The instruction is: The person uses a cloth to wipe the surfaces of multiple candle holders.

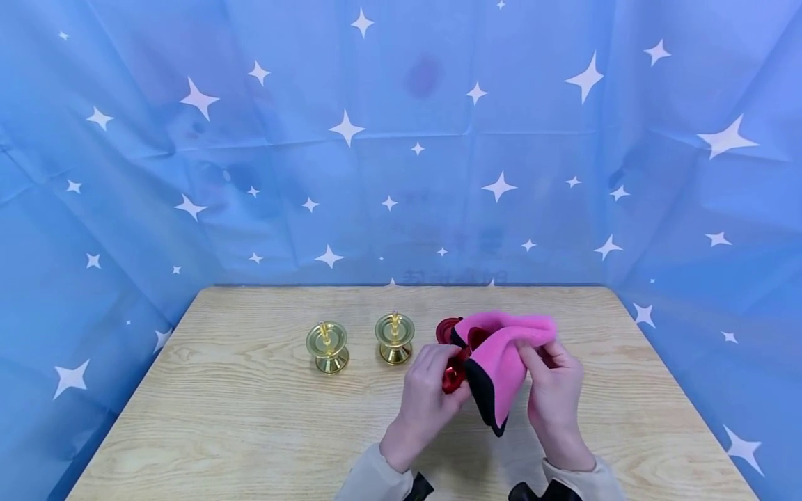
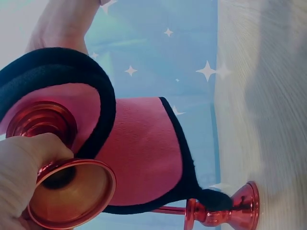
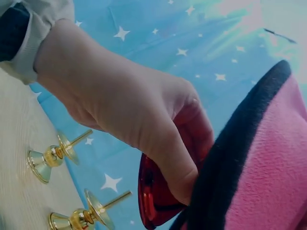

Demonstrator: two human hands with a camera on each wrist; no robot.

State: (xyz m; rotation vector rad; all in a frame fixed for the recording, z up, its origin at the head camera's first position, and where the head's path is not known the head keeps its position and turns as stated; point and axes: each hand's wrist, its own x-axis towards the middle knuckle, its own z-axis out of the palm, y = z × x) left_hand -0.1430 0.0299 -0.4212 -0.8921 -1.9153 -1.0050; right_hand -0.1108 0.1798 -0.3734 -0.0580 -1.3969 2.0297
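Note:
A shiny red metal candlestick (image 1: 452, 377) is held up, tilted, by my left hand (image 1: 426, 393). Its flared hollow base (image 2: 72, 191) faces the camera in the left wrist view. My right hand (image 1: 556, 396) pinches a pink cloth (image 1: 506, 351) with black edging, which drapes around and partly hides the held candlestick. A second red candlestick (image 1: 446, 329) stands on the table behind the cloth; the left wrist view shows its flared foot (image 2: 248, 206) on the wood.
Two gold candlesticks, a left one (image 1: 327, 346) and a nearer-middle one (image 1: 395, 337), stand upright with spikes on top, left of my hands. They rest on a light wooden table (image 1: 250, 424). A blue star-patterned curtain (image 1: 401, 160) rises behind and at both sides.

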